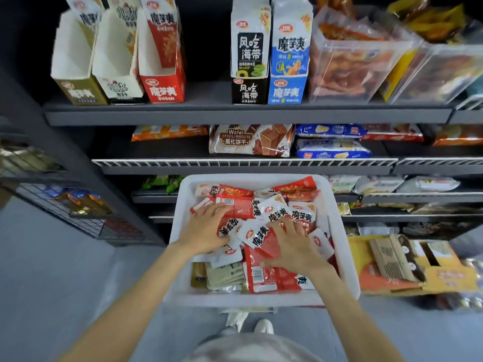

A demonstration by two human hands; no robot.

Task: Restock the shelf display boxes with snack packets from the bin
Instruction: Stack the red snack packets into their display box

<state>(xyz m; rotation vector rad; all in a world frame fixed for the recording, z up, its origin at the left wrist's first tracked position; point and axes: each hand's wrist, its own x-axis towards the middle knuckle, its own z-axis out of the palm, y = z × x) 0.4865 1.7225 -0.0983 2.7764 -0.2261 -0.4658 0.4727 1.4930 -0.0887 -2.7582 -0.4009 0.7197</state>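
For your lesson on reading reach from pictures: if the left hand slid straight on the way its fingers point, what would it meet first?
The left hand lies flat on the packets, fingers pointing up-right. First would likely be the red packet with the barcode, which the fingertips seem to touch already, then the white bin's far wall.

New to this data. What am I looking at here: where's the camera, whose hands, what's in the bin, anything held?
There is no robot: a person works with bare hands. The single picture comes from a wide-angle camera on their head, looking forward and down, which is why the shelves bend.

The left hand and right hand both lie spread on a pile of red and white snack packets in a white bin in front of them. Fingers look fairly flat, sorting or gathering; no packet is lifted clear.

On the top shelf stand display boxes: the olive box, white box and red box on the left look empty. The black box and blue box hold packets.
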